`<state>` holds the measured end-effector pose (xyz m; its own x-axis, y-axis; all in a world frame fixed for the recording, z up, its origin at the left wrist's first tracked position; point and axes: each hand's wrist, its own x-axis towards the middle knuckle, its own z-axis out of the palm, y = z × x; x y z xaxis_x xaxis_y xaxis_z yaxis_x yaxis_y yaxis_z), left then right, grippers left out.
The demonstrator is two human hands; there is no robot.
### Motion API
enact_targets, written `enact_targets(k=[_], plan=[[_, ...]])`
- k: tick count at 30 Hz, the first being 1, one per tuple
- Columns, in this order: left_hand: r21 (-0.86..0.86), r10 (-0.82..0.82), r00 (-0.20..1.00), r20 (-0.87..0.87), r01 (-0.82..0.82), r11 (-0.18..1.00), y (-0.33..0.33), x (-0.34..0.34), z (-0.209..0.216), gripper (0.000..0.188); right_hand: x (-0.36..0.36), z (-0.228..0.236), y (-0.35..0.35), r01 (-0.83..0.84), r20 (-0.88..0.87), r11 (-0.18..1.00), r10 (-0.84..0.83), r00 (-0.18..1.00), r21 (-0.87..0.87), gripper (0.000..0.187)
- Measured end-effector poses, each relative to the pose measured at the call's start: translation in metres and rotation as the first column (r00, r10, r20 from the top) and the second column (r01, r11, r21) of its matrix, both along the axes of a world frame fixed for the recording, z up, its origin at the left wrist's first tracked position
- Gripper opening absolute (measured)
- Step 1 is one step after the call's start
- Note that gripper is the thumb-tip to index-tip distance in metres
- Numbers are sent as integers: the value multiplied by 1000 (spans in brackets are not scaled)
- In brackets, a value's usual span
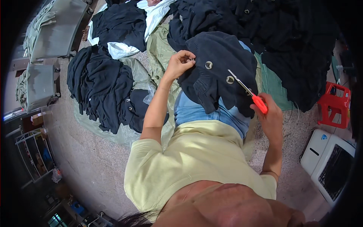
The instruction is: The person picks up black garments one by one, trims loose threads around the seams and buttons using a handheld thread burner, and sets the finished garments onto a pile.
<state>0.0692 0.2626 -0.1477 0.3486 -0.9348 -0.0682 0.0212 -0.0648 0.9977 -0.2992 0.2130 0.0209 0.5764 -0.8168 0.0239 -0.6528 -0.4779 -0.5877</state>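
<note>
The dark garment [219, 72] is draped over the person's lap. At four o'clock of it, the right hand [270, 117] is closed round the red handles of the scissors [249, 92], blades pointing toward a metal eyelet [230, 80]. At ten o'clock, the left hand [180, 63] pinches the cloth's edge. Judgement: keep that edge taut and the blade tips clear of the fabric. Farther off, a pile of dark garments [102, 87] lies on the floor at nine o'clock.

Matt dark knit cloth garment [221, 72] with shiny metal eyelets [208, 65], scissors [247, 90] of bright steel blades and glossy red plastic handles, rough speckled floor [94, 162], glossy red plastic stool [334, 104] at right.
</note>
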Motion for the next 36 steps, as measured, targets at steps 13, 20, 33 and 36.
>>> enact_targets(k=[13,20,33,36], plan=[[-53,121,993,5,-121,991,8,-6,5,31,59,3,-14,-143,-184,981,117,976,-131,41],[-241,228,851,473,-124,963,-5,-17,18,25,39,6,-20,-62,-49,991,56,997,-123,40],[-80,-55,851,522,113,990,-6,-47,57,26,4,3,-11,5,-126,1000,-4,992,12,43],[-91,-56,852,520,121,988,-6,-48,56,27,4,-1,-11,-11,-138,1000,13,990,15,43]])
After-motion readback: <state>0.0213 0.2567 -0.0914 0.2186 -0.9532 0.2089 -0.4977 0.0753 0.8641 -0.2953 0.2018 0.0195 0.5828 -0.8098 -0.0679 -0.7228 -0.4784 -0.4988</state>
